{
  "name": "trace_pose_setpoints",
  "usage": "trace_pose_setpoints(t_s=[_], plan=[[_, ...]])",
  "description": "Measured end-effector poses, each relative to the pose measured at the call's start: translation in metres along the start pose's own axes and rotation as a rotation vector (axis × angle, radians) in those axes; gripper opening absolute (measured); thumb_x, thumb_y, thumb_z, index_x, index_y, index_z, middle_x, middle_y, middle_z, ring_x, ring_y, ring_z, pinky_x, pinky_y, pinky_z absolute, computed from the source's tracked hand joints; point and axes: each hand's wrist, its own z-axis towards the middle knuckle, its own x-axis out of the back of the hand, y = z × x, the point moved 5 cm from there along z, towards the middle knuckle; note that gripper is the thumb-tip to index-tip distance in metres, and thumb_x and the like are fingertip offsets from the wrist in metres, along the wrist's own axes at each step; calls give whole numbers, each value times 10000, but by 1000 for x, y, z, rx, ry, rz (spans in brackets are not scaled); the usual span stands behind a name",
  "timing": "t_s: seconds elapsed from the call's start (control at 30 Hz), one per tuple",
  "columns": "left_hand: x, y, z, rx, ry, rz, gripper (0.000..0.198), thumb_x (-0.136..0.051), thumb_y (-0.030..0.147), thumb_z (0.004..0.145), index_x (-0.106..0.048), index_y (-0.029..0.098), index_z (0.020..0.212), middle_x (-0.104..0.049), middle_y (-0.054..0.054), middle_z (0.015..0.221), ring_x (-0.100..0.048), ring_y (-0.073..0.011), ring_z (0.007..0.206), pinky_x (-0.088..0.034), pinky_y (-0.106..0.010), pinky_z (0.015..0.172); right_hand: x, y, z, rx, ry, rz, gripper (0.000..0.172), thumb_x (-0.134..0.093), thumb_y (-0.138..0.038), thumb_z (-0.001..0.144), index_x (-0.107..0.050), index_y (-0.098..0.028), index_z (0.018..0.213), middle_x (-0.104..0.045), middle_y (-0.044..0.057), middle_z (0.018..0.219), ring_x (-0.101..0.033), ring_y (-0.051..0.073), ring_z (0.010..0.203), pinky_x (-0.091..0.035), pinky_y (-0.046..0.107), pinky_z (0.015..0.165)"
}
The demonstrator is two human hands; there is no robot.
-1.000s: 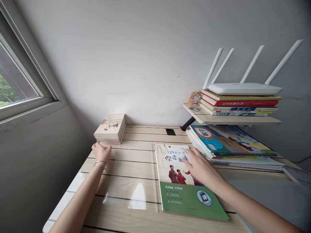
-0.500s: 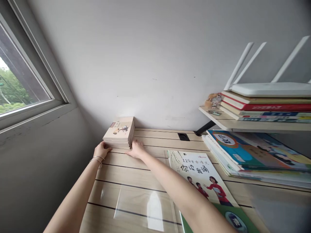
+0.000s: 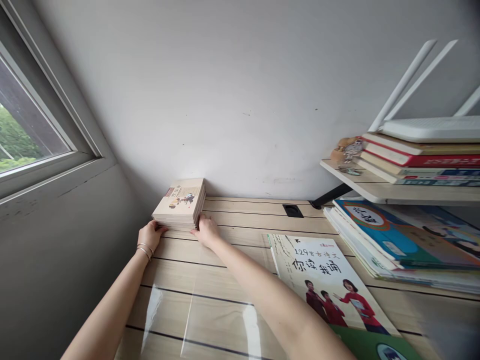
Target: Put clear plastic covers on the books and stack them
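1. Noted large green-and-white book point(image 3: 318, 265) lying flat at near right on striped wooden table point(image 3: 240, 220), partly covered by right arm point(image 3: 273, 300).
2. Observed clear sheet point(image 3: 213, 310) over near middle of tabletop, catching glare.
3. Checked left hand point(image 3: 148, 235), with thin bangles point(image 3: 144, 251) at wrist: holding near left corner of small-book stack point(image 3: 179, 200).
4. Checked right hand point(image 3: 207, 232): holding same stack at near right corner. Cannot tell how firmly pressed; some fingertips hidden.
5. Located stack at far left of table, close to wall point(image 3: 225, 100), with illustrated cover upward.
6. Found larger books point(image 3: 378, 240) piled at right, beneath shelf point(image 3: 362, 184).
7. Recorded black square fitting point(image 3: 293, 210) set in far tabletop.
8. Saw white router point(image 3: 431, 129) resting on shelved books point(image 3: 431, 157), with small ornaments point(image 3: 347, 150) just left.
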Motion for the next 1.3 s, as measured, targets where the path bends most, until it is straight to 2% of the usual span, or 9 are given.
trace_pose_setpoints(t_s=[0.43, 0.53, 0.63, 0.7, 0.77, 0.9, 1.03, 1.17, 1.3], plan=[[2, 0, -1, 59, -7, -34, 222, -587, 291, 733, -621, 182, 924, -702, -68, 964, -624, -227, 956, -452, -263, 804, 4, -4, -2, 27, -36, 73, 567, -647, -332, 728, -449, -94, 1203, -607, 179, 1137, -571, 275, 1049, -309, 402, 996], [6, 2, -8, 121, -19, -27, 344, -601, 278, 712, -586, 153, 1032, -683, -96, 996, -615, -249, 976, -458, -303, 828, 31, 12, -15, 28, -40, 131, 582, -631, -310, 733, -427, -133, 1250, -595, 145, 1177, -556, 258, 1079, -411, 358, 909], [20, 9, -32, 181, 139, 8, 606, -589, 274, 713, -414, 65, 1254, -519, -206, 1240, -500, -302, 1149, -421, -389, 921, 80, 51, -44, 14, 6, 173, 417, -553, -273, 784, -494, -182, 1187, -556, 90, 1243, -508, 203, 1147, -397, 309, 944], [29, 31, -58, 64, 278, 23, 603, -535, 256, 754, -352, 73, 1298, -391, -211, 1341, -397, -292, 1246, -379, -403, 983, 116, 88, -74, -27, 34, 194, 327, -525, -255, 788, -541, -179, 1106, -570, 89, 1212, -534, 193, 1103, -436, 298, 891], [27, 69, -91, -187, 263, 4, 449, -478, 224, 793, -434, 119, 1228, -440, -170, 1293, -369, -263, 1267, -350, -389, 1022, 149, 130, -111, -170, 88, 256, 256, -517, -250, 773, -571, -175, 1011, -603, 90, 1129, -580, 192, 1000, -465, 299, 823], [-12, 165, -173, -625, -145, -92, 258, -432, 242, 850, -561, 206, 1071, -477, -100, 1294, -504, -219, 1158, -412, -344, 990, 187, 195, -192, -368, 92, 135, 274, -549, -319, 737, -579, -168, 963, -610, 101, 1067, -607, 192, 870, -457, 307, 796], [-56, 241, -242, -887, -456, -63, 444, -424, 306, 870, -425, 174, 1294, -317, -115, 1444, -289, -237, 1326, -348, -383, 1049, 197, 229, -250, -497, 99, 23, 352, -595, -379, 692, -602, -137, 948, -611, 138, 1054, -608, 218, 868, -454, 311, 794], [-84, 261, -253, -849, -498, 61, 562, -395, 366, 881, -324, 96, 1369, -219, -161, 1470, -156, -277, 1361, -175, -485, 1103, 197, 238, -269, -599, 74, 80, 358, -632, -419, 661, -625, -120, 860, -664, 135, 924, -613, 243, 870, -459, 297, 746], [-94, 255, -246, -836, -472, 113, 604, -307, 455, 898, -247, 138, 1410, -165, -111, 1489, -147, -266, 1365, -161, -494, 1101, 193, 236, -267, -684, -46, 332, 301, -613, -435, 692, -619, -137, 735, -678, 64, 722, -621, 186, 688, -447, 248, 588]])
